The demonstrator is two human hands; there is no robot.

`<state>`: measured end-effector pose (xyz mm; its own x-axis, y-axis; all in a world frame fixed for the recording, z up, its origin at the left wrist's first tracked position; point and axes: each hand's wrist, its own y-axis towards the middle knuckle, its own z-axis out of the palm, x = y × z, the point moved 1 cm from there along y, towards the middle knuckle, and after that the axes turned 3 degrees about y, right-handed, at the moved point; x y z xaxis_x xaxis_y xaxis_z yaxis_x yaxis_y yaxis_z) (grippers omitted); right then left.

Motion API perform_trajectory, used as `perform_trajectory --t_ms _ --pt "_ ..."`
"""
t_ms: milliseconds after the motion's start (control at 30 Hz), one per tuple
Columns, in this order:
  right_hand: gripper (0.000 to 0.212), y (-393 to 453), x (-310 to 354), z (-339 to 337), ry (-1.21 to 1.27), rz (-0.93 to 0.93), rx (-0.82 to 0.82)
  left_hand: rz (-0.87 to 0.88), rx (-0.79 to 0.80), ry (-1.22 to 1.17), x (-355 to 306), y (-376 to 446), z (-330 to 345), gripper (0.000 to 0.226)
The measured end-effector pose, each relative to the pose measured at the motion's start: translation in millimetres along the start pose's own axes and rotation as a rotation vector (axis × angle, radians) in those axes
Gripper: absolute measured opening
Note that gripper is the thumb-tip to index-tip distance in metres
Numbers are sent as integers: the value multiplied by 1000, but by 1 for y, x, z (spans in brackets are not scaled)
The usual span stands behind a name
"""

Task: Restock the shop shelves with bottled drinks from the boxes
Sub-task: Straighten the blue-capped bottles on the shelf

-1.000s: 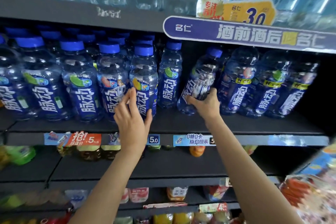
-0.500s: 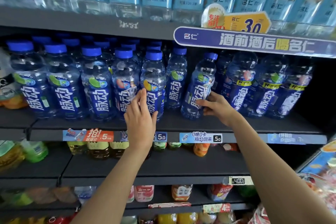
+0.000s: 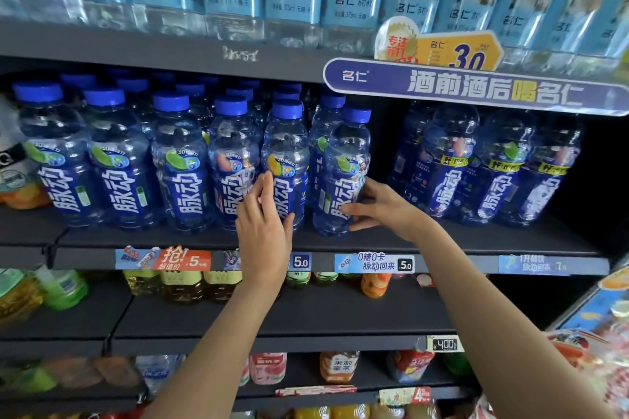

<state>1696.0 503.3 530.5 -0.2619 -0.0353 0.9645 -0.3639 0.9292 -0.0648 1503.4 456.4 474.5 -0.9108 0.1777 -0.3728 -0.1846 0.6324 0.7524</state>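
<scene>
Nearly stocked: right hand (image 3: 381, 206) grips a bottle (image 3: 342, 177) upright at the shelf (image 3: 476, 241) front, w/ left hand (image 3: 263, 224), fingers straight, against the next bottle (image 3: 286, 163). Left rows look full; a gap remains right of the held one. No boxes in view.

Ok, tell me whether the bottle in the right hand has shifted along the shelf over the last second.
Yes. The bottle held by the right hand went from tilted to upright and slid left, closing on the row above the 5.0 price tag.

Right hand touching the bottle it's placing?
Touching. Head view shows the right hand with fingers curled round the lower part of the bottle.
</scene>
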Motion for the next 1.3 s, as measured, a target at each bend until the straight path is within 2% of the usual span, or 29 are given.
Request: perform_trajectory --t_ms 400,700,867,933,1067,1300 --pt "42 6 16 13 -159 38 14 -102 -17 -149 -5 3 4 78" --pt "63 2 15 13 -194 -4 -148 -223 36 -158 -7 -10 -1 69" --pt "60 1 34 15 -407 -78 -248 -300 114 -129 -6 -13 -4 63" --pt "71 4 35 20 -502 -115 -316 -301 132 -97 -5 -13 -3 63" --pt "106 5 27 36 -559 -164 -404 -319 165 -18 -6 -12 -1 63" --pt "95 7 39 21 -326 -67 -224 -385 169 -40 -9 -11 -2 58"
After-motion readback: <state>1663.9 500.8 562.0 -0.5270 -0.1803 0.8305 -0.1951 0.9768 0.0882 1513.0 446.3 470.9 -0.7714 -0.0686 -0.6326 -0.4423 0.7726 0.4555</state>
